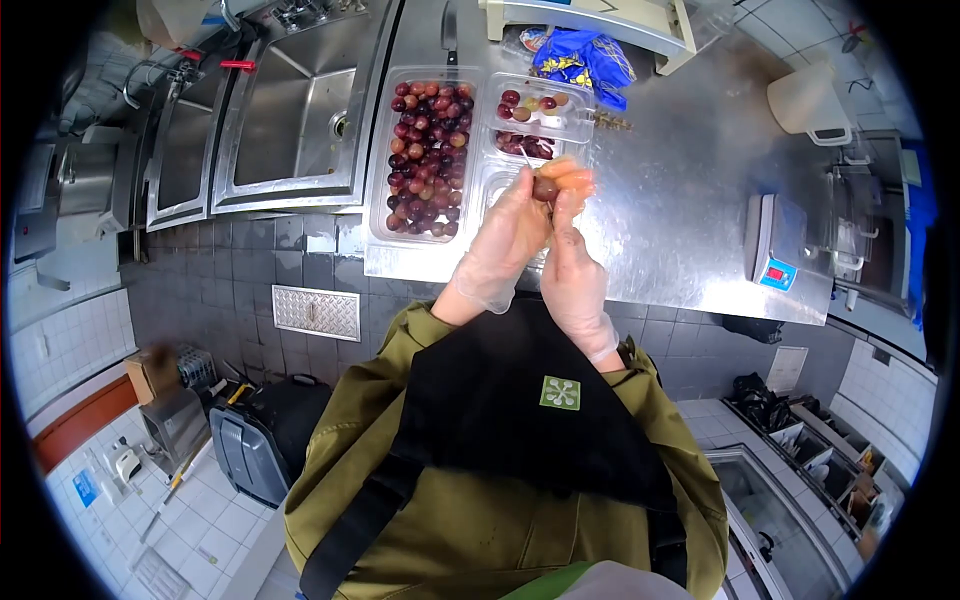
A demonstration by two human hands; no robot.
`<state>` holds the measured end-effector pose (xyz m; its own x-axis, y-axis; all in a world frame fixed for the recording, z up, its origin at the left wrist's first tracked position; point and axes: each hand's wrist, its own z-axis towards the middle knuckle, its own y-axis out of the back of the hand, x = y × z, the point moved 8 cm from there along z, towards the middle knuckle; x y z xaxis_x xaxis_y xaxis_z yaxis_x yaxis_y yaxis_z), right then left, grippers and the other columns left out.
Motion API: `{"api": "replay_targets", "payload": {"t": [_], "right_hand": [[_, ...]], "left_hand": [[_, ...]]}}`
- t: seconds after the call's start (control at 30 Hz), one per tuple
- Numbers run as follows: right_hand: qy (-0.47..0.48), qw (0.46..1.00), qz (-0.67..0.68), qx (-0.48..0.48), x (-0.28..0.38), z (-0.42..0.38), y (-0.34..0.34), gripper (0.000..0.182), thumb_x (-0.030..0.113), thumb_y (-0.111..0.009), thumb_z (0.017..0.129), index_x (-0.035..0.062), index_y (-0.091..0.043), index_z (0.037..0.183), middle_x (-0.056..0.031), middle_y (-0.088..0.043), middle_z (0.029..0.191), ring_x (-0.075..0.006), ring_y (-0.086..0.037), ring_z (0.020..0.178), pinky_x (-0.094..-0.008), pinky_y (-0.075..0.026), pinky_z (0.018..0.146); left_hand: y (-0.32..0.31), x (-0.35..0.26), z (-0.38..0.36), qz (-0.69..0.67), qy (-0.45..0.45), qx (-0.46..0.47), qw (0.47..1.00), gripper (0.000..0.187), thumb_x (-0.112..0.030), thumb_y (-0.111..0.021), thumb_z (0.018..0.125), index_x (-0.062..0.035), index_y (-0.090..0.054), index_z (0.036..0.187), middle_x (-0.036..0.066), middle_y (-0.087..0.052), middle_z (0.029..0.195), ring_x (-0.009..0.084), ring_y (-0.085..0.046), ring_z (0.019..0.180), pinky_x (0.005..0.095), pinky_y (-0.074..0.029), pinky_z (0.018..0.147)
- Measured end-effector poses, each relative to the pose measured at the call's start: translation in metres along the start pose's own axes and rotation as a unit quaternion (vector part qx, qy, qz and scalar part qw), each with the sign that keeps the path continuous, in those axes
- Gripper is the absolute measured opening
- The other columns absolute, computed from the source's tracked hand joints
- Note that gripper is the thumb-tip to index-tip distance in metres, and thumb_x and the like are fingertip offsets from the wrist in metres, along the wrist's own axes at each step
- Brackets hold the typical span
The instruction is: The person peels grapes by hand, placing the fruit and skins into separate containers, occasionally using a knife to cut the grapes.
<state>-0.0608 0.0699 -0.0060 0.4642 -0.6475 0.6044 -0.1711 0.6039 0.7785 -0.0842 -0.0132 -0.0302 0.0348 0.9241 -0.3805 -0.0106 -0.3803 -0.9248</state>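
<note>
In front of my chest, over the counter's front edge, both my hands wear clear gloves and come together at one dark grape [545,188]. My left hand [503,240] is closed, its fingertips pressed to the grape's left side. The fingers of my right hand [578,265] curl round the far and right side, looking orange in the light. A thin pale sliver [526,157] sticks up past the left fingertips; I cannot make out what it is. Just beyond are a clear tub with dark cut grape pieces [525,146] and a tub with a few whole grapes [510,97].
A large clear tub [381,215] full of red grapes stands left, with a knife [451,45] behind it. Steel sinks [290,150] adjoin it further left. A blue bag [585,65] lies at the back; a scale [775,245] and a white jug [808,105] stand right.
</note>
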Motion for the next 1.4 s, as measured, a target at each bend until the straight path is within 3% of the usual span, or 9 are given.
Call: {"api": "replay_targets", "payload": {"t": [0.37, 0.5, 0.67, 0.77, 0.9, 1.07, 1.2, 1.33, 1.4], "right_hand": [[-0.023, 0.995, 0.084, 0.038, -0.015, 0.011, -0.011, 0.057, 0.000, -0.048, 0.087, 0.0082, -0.034, 0.141, -0.0236, -0.056, 0.119, -0.0398, -0.062, 0.088, -0.0434, -0.052, 0.068], [0.027, 0.994, 0.102, -0.032, -0.016, 0.006, 0.004, 0.058, 0.000, -0.050, 0.087, 0.0122, -0.035, 0.142, -0.0211, -0.059, 0.115, -0.0385, -0.063, 0.090, -0.0425, -0.052, 0.072], [-0.031, 0.990, 0.130, -0.039, -0.034, 0.000, 0.009, 0.061, -0.001, -0.051, 0.086, 0.0136, -0.034, 0.143, -0.0214, -0.060, 0.115, -0.0379, -0.063, 0.094, -0.0392, -0.053, 0.076], [-0.034, 0.991, 0.117, -0.058, -0.039, -0.003, 0.014, 0.061, -0.002, -0.050, 0.086, 0.0126, -0.034, 0.143, -0.0217, -0.059, 0.117, -0.0374, -0.063, 0.097, -0.0385, -0.052, 0.078], [-0.098, 0.984, 0.137, -0.050, -0.057, -0.008, 0.013, 0.058, -0.003, -0.048, 0.087, 0.0098, -0.037, 0.142, -0.0238, -0.056, 0.122, -0.0372, -0.060, 0.106, -0.0374, -0.051, 0.085], [-0.120, 0.977, 0.161, -0.069, -0.069, -0.011, 0.019, 0.055, -0.005, -0.046, 0.088, 0.0067, -0.038, 0.141, -0.0240, -0.052, 0.128, -0.0351, -0.057, 0.113, -0.0341, -0.049, 0.088], [-0.093, 0.978, 0.172, -0.079, -0.060, -0.005, 0.021, 0.053, -0.005, -0.045, 0.089, 0.0044, -0.038, 0.140, -0.0231, -0.050, 0.132, -0.0346, -0.055, 0.116, -0.0330, -0.047, 0.092], [-0.094, 0.980, 0.171, -0.038, -0.054, -0.004, 0.013, 0.053, -0.005, -0.045, 0.088, 0.0042, -0.037, 0.140, -0.0225, -0.049, 0.133, -0.0344, -0.052, 0.120, -0.0339, -0.045, 0.096], [-0.089, 0.978, 0.188, -0.029, -0.052, -0.004, 0.009, 0.054, -0.005, -0.046, 0.088, 0.0043, -0.037, 0.140, -0.0219, -0.049, 0.134, -0.0341, -0.051, 0.121, -0.0342, -0.044, 0.098]], "left_hand": [[0.058, 0.015, 0.009, -0.280, 0.018, -0.165, 0.946, 0.038, 0.000, -0.043, 0.086, -0.0006, -0.049, 0.124, 0.011, -0.056, 0.119, 0.0227, -0.055, 0.109, 0.0362, -0.044, 0.097], [0.108, -0.011, 0.058, 0.091, -0.053, -0.230, 0.967, 0.035, 0.004, -0.044, 0.084, -0.0051, -0.056, 0.116, 0.006, -0.058, 0.107, 0.0198, -0.058, 0.095, 0.0335, -0.046, 0.088], [0.043, -0.011, 0.121, 0.873, -0.225, -0.096, 0.422, 0.040, 0.002, -0.048, 0.080, -0.0114, -0.058, 0.116, 0.006, -0.056, 0.111, 0.0238, -0.053, 0.100, 0.0382, -0.043, 0.087], [0.083, 0.017, 0.153, 0.926, -0.114, -0.069, 0.353, 0.040, -0.005, -0.052, 0.078, -0.0126, -0.058, 0.116, 0.007, -0.051, 0.123, 0.0267, -0.047, 0.110, 0.0435, -0.038, 0.095], [0.046, -0.004, 0.122, 0.893, -0.296, -0.095, 0.324, 0.040, -0.013, -0.056, 0.076, -0.0120, -0.060, 0.116, 0.011, -0.052, 0.125, 0.0282, -0.046, 0.117, 0.0436, -0.036, 0.099], [0.105, -0.118, 0.064, 0.881, -0.133, -0.278, 0.360, 0.022, -0.013, -0.058, 0.077, -0.0093, -0.065, 0.098, 0.014, -0.065, 0.098, 0.0326, -0.060, 0.096, 0.0429, -0.048, 0.085], [0.180, -0.114, 0.028, 0.952, 0.094, -0.188, 0.220, 0.020, -0.017, -0.063, 0.077, -0.0080, -0.063, 0.095, 0.011, -0.064, 0.095, 0.0295, -0.061, 0.096, 0.0407, -0.050, 0.080], [0.198, -0.097, 0.028, 0.978, 0.066, -0.122, 0.154, 0.025, -0.019, -0.068, 0.076, -0.0083, -0.062, 0.097, 0.011, -0.063, 0.095, 0.0283, -0.059, 0.096, 0.0403, -0.049, 0.081], [0.197, -0.103, 0.028, 0.966, 0.084, -0.130, 0.209, 0.036, -0.025, -0.070, 0.076, -0.0098, -0.060, 0.108, 0.013, -0.064, 0.097, 0.0302, -0.060, 0.095, 0.0392, -0.049, 0.082]]}}
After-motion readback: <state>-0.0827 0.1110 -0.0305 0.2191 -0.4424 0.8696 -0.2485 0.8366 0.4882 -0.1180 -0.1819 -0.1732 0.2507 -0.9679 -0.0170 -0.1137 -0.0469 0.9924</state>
